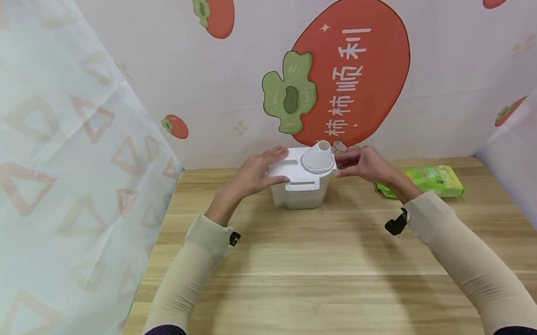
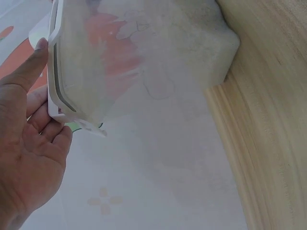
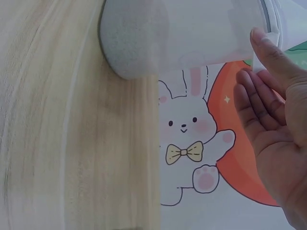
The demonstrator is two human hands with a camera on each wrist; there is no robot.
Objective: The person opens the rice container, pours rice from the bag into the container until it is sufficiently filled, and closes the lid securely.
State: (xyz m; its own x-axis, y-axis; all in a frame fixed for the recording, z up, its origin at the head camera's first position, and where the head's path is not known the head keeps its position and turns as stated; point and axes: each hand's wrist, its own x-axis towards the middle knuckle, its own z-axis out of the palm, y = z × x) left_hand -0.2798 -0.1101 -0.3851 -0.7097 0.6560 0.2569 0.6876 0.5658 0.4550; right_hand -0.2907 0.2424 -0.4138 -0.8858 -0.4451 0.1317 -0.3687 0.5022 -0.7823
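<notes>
A white plastic container stands on the wooden table against the back wall, its body cloudy and see-through in the wrist views. On top sits its white lid, with a slot and a cone-shaped spout toward the right. My left hand grips the lid's left end, thumb along the near side and fingers over the far side. At the right end, my right hand holds the lid's edge tab between thumb and fingers. In the left wrist view, the left hand's fingers curl at the lid's rim.
A green and yellow soft packet lies on the table at the back right, partly behind the right forearm. Printed sheets form the back wall and both sides. Dark wrist cameras are strapped to both sleeves.
</notes>
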